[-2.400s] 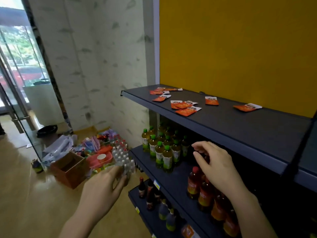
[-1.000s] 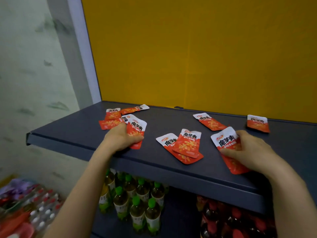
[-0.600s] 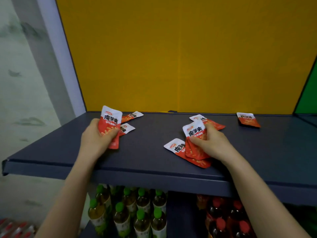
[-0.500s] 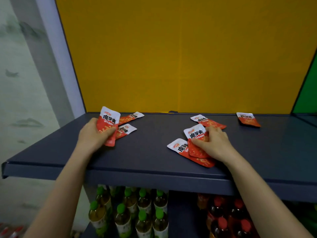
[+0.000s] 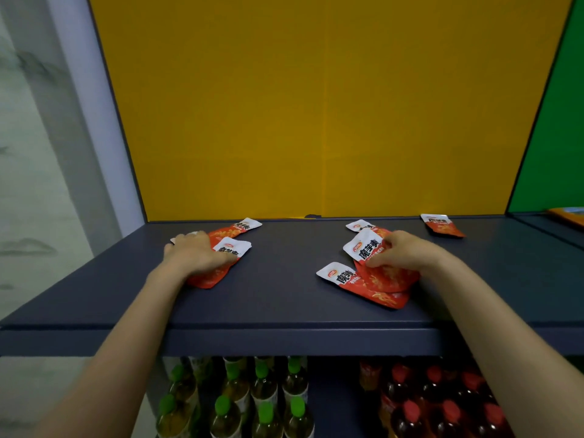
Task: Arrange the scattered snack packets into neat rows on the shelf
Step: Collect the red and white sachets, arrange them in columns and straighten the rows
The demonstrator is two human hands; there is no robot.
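Red-and-white snack packets lie scattered on the dark blue shelf [image 5: 284,289]. My left hand [image 5: 196,257] lies palm down on the shelf and holds a small stack of packets [image 5: 232,248]; a red end sticks out beneath it. Another packet [image 5: 243,226] lies just behind. My right hand [image 5: 407,252] pinches a tilted packet [image 5: 365,246] above two overlapping packets [image 5: 347,278] near the front. One packet [image 5: 360,225] lies behind the right hand, and a single packet [image 5: 442,225] sits at the back right.
A yellow back panel [image 5: 316,105] closes the shelf behind, with a green panel [image 5: 556,137] to the right. An orange item [image 5: 568,214] lies on the neighbouring shelf. Below stand green-capped bottles [image 5: 246,403] and red-capped bottles [image 5: 442,403]. A wall is at the left.
My left hand has lowered its packets from upright down flat onto the shelf. My right hand stays over the right pile with a packet in its fingers. The camera has moved closer.
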